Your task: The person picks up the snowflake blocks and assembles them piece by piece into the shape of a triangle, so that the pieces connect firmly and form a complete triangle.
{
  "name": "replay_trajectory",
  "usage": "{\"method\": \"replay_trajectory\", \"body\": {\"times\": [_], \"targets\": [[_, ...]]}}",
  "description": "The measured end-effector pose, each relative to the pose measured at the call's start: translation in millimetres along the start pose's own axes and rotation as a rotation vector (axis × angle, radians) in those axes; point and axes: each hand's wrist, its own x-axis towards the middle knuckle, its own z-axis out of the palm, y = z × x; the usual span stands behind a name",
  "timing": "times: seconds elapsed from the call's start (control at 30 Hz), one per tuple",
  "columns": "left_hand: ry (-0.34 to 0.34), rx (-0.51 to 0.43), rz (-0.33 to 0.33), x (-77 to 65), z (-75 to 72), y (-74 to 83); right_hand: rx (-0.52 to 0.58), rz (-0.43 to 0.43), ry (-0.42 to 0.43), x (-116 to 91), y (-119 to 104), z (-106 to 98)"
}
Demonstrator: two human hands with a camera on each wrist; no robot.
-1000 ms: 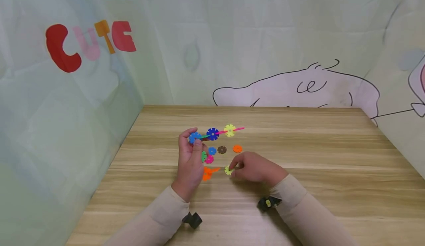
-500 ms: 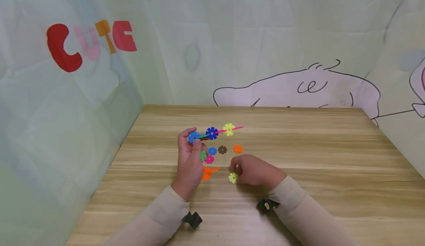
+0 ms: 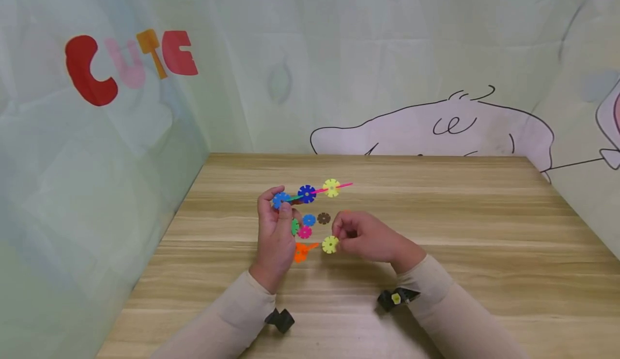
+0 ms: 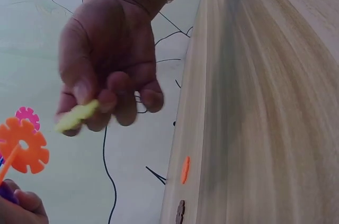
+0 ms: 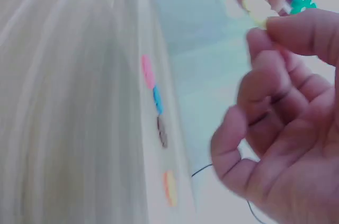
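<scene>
My left hand (image 3: 275,238) holds a chain of notched plastic discs slotted together. Along its far end run a light blue disc (image 3: 281,201), a dark blue disc (image 3: 307,194) and a yellow disc (image 3: 331,188), with pink and green ones edge-on. Nearer me, orange discs (image 3: 300,252) jut out from below the palm, one edge-on. My right hand (image 3: 370,239) pinches a loose yellow disc (image 3: 330,244) between thumb and index finger, just right of the orange discs. In the left wrist view this yellow disc (image 4: 77,116) appears apart from the orange disc (image 4: 26,144).
On the wooden table (image 3: 460,203) lie a pink disc (image 3: 304,232), a blue disc (image 3: 309,219) and a brown disc (image 3: 323,218). An orange disc (image 5: 169,188) lies beyond them, mostly hidden behind my right hand in the head view. Printed fabric walls border the table.
My right hand first drew the yellow disc slightly nearer me, then moved it forward and left toward the orange discs. The left hand with the chain has shifted slightly left.
</scene>
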Motion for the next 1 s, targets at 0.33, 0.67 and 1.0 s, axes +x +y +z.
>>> {"method": "replay_trajectory", "body": {"times": [0.33, 0.67, 1.0], "targets": [[-0.011, 0.001, -0.004, 0.5, -1.8, 1.4, 0.064, -0.116, 0.101, -2, -13, 7], [-0.043, 0.014, 0.004, 0.1, -3.0, -1.3, 0.065, -0.168, 0.138, -1, -20, 19], [-0.021, 0.012, 0.034, -1.5, -3.6, -0.3, 0.058, -0.147, 0.177, -2, -24, 28]]}}
